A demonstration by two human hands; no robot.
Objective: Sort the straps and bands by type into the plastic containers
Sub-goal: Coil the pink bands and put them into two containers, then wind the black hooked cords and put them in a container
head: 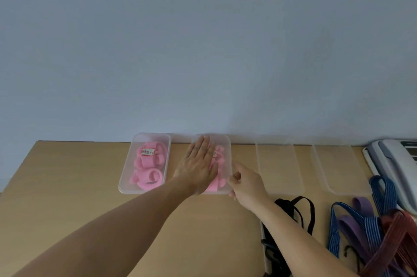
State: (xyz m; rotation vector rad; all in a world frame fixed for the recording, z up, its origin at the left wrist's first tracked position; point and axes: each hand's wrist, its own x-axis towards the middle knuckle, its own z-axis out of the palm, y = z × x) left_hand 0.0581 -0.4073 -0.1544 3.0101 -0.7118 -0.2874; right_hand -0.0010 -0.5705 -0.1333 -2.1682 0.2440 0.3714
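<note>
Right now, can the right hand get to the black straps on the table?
Probably yes. The black straps lie uncovered beside the right forearm; the right hand must first release the lidded container.

Plain pale blue-grey painted wall (pixel 203 39) across the whole upper half of the frame and beyond, smooth, evenly lit by soft diffuse light, a shade lighter near its lower edge, with a faint vague shadow at right of centre. Below it, flat light-brown wood-laminate tabletop (pixel 67 186) set right against the wall, spanning the lower part of the frame, its left edge running diagonally down towards the lower left. Soft-edged shadows only on the matte surface. At the right edge of the frame, grey-and-white plastic desk telephone (pixel 397 170) resting on the tabletop, partly cut off
</note>
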